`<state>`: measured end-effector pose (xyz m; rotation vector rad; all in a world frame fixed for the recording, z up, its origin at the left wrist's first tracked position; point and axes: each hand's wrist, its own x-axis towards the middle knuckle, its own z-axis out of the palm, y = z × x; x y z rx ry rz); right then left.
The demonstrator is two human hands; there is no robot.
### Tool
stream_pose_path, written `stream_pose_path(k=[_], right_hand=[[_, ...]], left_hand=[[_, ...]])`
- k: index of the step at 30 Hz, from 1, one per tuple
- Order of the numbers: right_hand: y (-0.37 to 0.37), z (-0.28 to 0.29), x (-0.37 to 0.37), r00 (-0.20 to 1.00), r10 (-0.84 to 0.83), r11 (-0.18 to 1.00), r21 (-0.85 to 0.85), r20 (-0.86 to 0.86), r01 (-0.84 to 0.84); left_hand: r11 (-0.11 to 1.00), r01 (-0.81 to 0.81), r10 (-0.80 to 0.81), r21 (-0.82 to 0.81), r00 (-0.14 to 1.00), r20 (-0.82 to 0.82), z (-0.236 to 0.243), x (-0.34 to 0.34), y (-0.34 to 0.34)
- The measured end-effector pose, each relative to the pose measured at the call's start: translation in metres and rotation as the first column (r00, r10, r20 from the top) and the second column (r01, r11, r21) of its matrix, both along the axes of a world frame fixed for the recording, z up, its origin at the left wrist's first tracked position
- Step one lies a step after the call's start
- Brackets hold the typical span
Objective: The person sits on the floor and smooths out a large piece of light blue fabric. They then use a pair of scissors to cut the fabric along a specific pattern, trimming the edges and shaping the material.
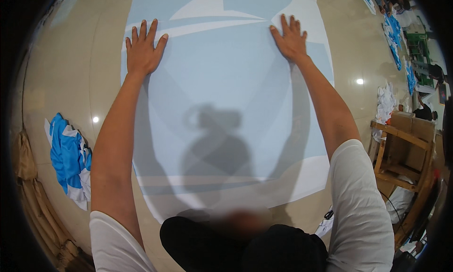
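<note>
A large sheet of pale blue and white fabric lies spread flat on the tiled floor in front of me. My left hand rests palm down near its far left edge, fingers spread. Toward the far right part of the sheet, my right hand also presses flat with its fingers apart. Neither hand grips anything. Both arms are stretched forward, and my shadow falls across the middle of the cloth. My dark-clothed legs are at the near edge.
A crumpled blue and white cloth pile lies on the floor at left, near brown sacks. A wooden frame with cardboard boxes stands at right. Farther right are more blue cloths and other people.
</note>
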<state>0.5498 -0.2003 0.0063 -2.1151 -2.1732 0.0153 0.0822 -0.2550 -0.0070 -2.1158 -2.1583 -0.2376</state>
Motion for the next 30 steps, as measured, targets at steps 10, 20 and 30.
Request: stream_pose_path(k=[10,20,30], right_hand=[[-0.052,0.005,0.125,0.97,-0.242,0.97,-0.022,0.031,0.243],[-0.124,0.004,0.134,0.986,-0.151,0.988,0.026,-0.071,0.153],[-0.261,0.005,0.168,0.978,-0.21,0.978,-0.02,-0.008,0.209]], left_hand=[[1.0,0.005,-0.004,0.021,1.0,-0.031,-0.004,-0.004,0.006],[0.985,0.144,-0.161,0.093,0.963,0.217,-0.012,-0.028,-0.032],[0.937,0.223,-0.151,-0.269,0.953,0.262,0.049,0.061,-0.326]])
